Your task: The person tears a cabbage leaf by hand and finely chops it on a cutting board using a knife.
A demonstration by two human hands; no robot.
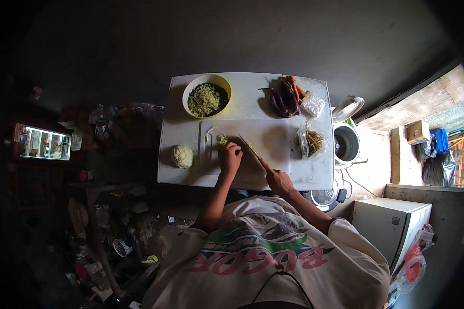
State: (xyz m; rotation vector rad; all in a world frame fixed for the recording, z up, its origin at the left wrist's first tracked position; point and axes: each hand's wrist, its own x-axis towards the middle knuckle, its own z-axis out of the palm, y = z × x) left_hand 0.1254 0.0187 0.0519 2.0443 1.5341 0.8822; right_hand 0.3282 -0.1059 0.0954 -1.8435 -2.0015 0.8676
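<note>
The left forearm (217, 198) extends forward, inclined slightly right. The left hand (231, 156) is positioned farther forward, with its fingers (234, 148) curled. The right forearm (310, 210) angles forward and left. The right hand (278, 181) is closed in a grip, apart from the left.

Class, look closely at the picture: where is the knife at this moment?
In the head view, the knife is in the right hand, its blade over the cutting board, just right of the left hand.
</note>
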